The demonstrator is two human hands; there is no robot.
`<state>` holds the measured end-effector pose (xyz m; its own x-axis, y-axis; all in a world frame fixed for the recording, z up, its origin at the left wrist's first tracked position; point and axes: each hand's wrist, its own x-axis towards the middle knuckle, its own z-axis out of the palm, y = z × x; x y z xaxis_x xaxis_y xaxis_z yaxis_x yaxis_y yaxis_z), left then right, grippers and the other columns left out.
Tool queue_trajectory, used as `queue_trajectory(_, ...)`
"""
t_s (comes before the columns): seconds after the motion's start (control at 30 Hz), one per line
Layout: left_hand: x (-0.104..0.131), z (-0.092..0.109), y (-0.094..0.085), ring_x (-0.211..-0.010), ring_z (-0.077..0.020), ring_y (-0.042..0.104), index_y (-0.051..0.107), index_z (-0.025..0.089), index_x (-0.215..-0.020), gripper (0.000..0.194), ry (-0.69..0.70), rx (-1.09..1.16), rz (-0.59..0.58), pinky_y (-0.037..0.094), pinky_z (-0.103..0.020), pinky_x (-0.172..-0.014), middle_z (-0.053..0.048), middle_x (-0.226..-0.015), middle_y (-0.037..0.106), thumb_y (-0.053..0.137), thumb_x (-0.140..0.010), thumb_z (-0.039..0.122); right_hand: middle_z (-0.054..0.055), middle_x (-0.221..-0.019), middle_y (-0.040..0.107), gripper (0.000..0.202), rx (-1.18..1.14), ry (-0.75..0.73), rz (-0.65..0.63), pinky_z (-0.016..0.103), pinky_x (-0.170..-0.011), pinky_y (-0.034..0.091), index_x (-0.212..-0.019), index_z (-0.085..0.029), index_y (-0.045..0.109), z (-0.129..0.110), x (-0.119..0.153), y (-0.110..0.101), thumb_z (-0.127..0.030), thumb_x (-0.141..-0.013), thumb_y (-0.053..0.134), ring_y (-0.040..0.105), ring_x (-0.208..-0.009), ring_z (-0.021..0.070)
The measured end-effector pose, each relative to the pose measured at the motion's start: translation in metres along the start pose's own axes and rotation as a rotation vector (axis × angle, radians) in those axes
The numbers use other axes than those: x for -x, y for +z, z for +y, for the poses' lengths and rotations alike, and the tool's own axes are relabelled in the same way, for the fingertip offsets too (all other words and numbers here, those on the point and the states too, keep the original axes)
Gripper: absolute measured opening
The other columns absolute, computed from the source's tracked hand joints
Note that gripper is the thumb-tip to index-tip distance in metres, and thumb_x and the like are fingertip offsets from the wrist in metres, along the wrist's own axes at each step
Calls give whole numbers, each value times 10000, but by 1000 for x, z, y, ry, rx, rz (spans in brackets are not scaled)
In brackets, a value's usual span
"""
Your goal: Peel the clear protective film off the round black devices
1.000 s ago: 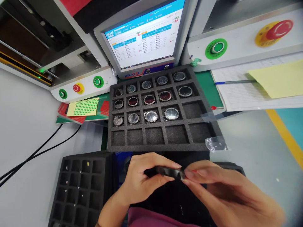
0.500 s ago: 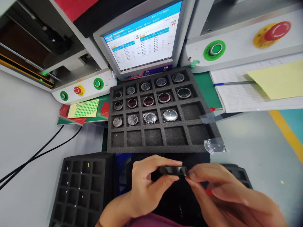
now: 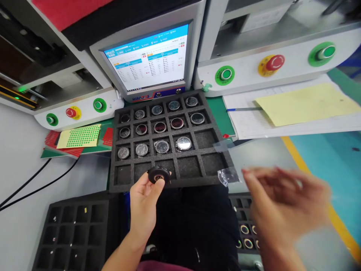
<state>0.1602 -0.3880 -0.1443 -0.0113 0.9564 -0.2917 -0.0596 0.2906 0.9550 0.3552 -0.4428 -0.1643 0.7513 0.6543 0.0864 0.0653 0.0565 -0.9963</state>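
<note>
In the head view my left hand (image 3: 144, 201) pinches a round black watch case (image 3: 158, 175) between thumb and fingers. Its back, with a copper-coloured ring in the middle, is turned toward me. The case is over the front row of a black foam tray (image 3: 188, 183), whose back rows hold several round watch cases with glass faces, such as a bright one (image 3: 184, 143). My right hand (image 3: 284, 199) is apart from it, off to the right of the tray. Motion smears its fingers, so I cannot make out whether anything is in them.
Behind the tray stands a monitor (image 3: 149, 56) between two machines with green buttons (image 3: 225, 75) and red stop knobs (image 3: 275, 63). Another foam tray (image 3: 75, 226) is low on the left; one with ringed parts (image 3: 248, 243) is low on the right. Papers and a yellow sheet (image 3: 307, 103) lie right.
My hands have come apart. The left one has carried the watch case left and up over the tray, tilting its back toward me; the right one has moved away. The view has shifted right.
</note>
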Motion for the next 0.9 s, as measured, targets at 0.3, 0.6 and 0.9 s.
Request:
queue_trajectory(0.3, 10, 2, 15, -685, -111, 645, 617, 166, -872, 201, -198, 201, -268, 508, -210, -633, -61, -947, 766, 766, -803, 281, -13, -831, 667, 519, -16, 102, -110, 314, -629, 499, -934, -222, 543, 45, -87, 17, -224, -521, 857, 612, -550, 120)
queue_trajectory(0.6, 15, -3, 21, -709, -84, 629, 633, 157, -942, 220, -192, 242, -256, 486, -193, -687, -63, -1012, 750, 683, -888, 364, 5, -991, 668, 554, -197, -66, -56, 283, -750, 555, -1084, -281, 624, -28, -11, 10, -64, -612, 817, 675, -818, 150)
queue_trajectory(0.9, 26, -3, 29, -531, -58, 471, 642, 131, -975, 345, -190, 306, -303, 366, -178, -516, -69, -825, 729, 666, -878, 461, 0, -1074, 642, 500, -477, 210, -323, 354, -815, 619, -1125, -297, 601, -21, 38, 28, -42, -726, 762, 668, -637, 80)
